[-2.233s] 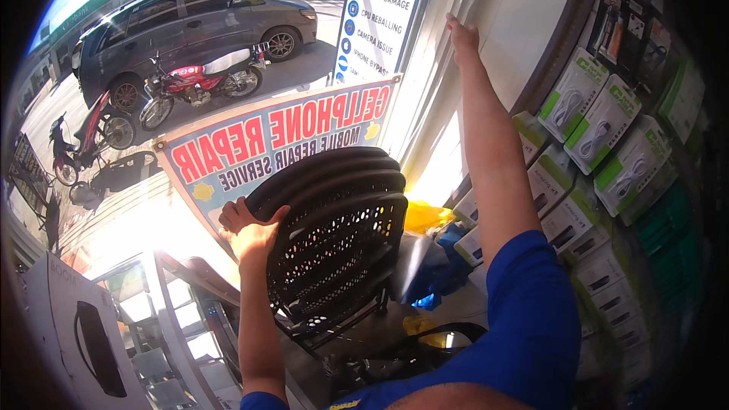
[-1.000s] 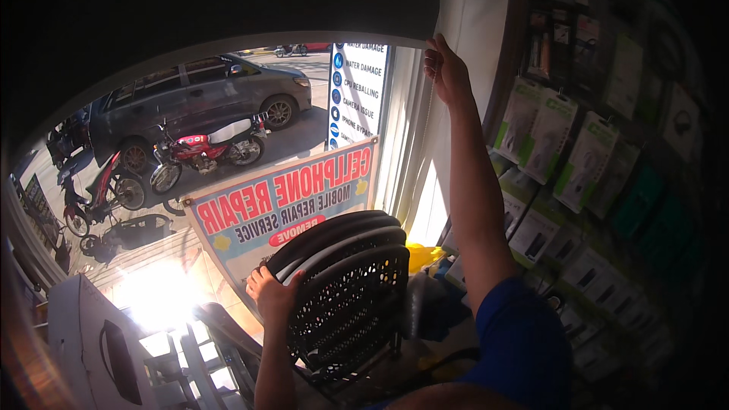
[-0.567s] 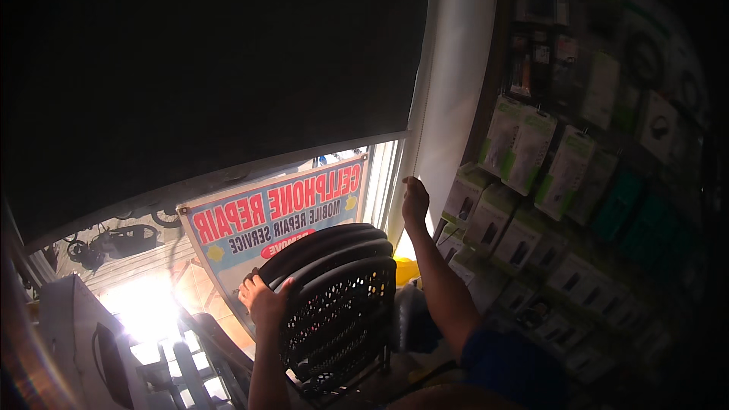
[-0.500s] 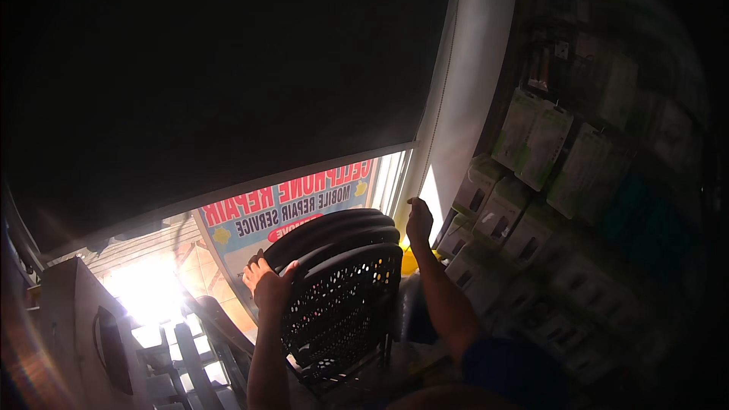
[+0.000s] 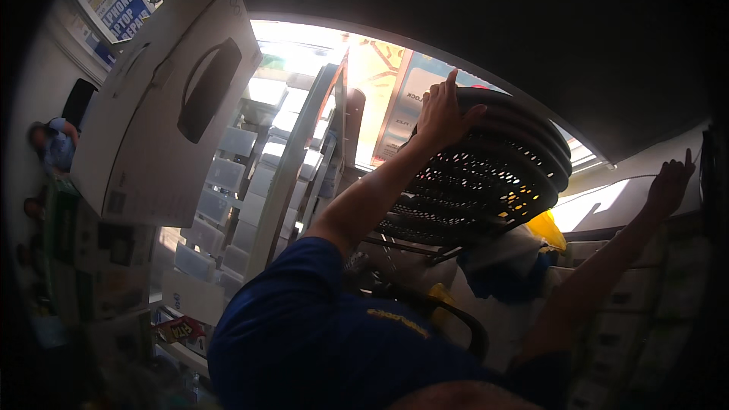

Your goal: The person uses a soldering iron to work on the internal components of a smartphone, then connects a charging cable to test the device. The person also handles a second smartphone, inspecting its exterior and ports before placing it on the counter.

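Observation:
My left hand (image 5: 443, 115) rests at the upper left edge of a stack of black plastic chairs (image 5: 486, 175) with perforated backs. Its thumb and index finger are stretched apart. Off to the right, my right hand (image 5: 670, 184) is raised and closed, one finger pointing up. A thin pull chain (image 5: 634, 179) runs to it; the exact grip is dark and hard to make out. Above the chairs hangs a dark roller blind (image 5: 471, 7), with bright daylight under its lower edge.
A large white carton (image 5: 163, 114) stands at the left, near clear plastic drawers (image 5: 228, 163). Behind the chairs is a printed sign (image 5: 402, 118). Yellow and blue bags (image 5: 543, 231) lie right of the chairs. Another person (image 5: 61, 144) is at the far left.
The view has swung, bringing the carton and my blue shirt into fuller sight. My right hand is now farther from the chairs, with the chain drawn out sideways. My left hand stays at the chairs.

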{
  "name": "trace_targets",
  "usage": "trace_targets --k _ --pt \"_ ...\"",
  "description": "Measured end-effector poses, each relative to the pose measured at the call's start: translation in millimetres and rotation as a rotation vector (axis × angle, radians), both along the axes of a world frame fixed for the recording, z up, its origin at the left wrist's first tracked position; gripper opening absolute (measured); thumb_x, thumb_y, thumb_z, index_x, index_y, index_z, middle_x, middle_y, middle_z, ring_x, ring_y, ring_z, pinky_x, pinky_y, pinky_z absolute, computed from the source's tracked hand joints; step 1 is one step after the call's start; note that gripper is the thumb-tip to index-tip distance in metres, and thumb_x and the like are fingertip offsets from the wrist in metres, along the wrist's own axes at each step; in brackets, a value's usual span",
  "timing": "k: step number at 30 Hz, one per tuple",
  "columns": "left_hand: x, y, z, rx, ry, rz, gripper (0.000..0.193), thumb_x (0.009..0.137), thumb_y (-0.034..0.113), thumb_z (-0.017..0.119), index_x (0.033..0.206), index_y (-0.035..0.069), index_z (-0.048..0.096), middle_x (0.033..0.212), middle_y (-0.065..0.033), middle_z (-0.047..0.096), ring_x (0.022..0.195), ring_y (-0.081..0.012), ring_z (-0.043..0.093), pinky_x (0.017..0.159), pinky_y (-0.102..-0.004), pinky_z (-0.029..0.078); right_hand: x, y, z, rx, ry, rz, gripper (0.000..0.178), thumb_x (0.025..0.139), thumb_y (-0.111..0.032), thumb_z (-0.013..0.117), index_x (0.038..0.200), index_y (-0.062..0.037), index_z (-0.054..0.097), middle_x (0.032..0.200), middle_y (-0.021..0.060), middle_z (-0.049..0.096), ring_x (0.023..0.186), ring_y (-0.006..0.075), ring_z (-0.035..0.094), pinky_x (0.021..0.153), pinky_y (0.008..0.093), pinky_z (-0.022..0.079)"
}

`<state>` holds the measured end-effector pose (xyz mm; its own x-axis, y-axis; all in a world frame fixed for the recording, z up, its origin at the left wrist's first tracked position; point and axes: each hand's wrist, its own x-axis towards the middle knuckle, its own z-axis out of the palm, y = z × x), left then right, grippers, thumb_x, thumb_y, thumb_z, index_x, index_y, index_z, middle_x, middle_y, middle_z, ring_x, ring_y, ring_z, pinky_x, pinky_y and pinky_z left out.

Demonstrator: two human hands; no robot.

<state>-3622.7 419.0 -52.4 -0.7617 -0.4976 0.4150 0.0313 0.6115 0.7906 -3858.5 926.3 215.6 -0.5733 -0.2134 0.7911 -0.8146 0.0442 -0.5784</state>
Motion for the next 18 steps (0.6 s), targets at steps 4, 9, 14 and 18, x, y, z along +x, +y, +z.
trace_targets --k 4,9,14,18 --pt "-1 -3 -2 0.026 0.094 0.115 0.094 0.099 0.050 0.076 0.160 -0.004 0.029 0.152 -0.0290 0.049 0.132 -0.0496 0.056 0.111 -0.0587 0.045 24 -15 -70 -0.301 -0.122 -0.074 0.043 0.104 -0.005 0.053 0.145 0.0082 0.055 0.076 -0.0039 0.037 0.065 0.0072 0.035 0.060 0.0240 0.034" --pt "-13 -4 -4 0.016 0.204 0.072 0.088 0.104 0.045 0.069 0.164 -0.003 0.025 0.165 -0.0303 0.037 0.134 -0.0526 0.055 0.112 -0.0600 0.044 73 -29 -137 -0.342 -0.241 -0.371 0.028 0.107 -0.012 0.057 0.128 0.0016 0.069 0.072 -0.0053 0.038 0.060 0.0061 0.032 0.057 0.0239 0.030" --pt "-25 -8 -6 -0.110 0.034 0.106 0.095 0.104 0.047 0.067 0.168 -0.007 0.022 0.171 -0.0330 0.029 0.138 -0.0511 0.053 0.115 -0.0570 0.042 131 -38 -160 -0.472 -0.366 -0.308 0.025 0.111 -0.022 0.057 0.115 -0.0010 0.071 0.070 -0.0059 0.034 0.059 0.0045 0.027 0.054 0.0246 0.024" --pt "-26 -6 -5 -0.105 -0.082 0.095 0.099 0.103 0.051 0.067 0.165 -0.012 0.023 0.170 -0.0332 0.032 0.139 -0.0495 0.053 0.115 -0.0558 0.042 182 -51 -184 -0.262 -0.431 -0.547 0.030 0.112 -0.027 0.055 0.115 -0.0024 0.071 0.071 -0.0064 0.034 0.059 0.0050 0.029 0.055 0.0263 0.026"
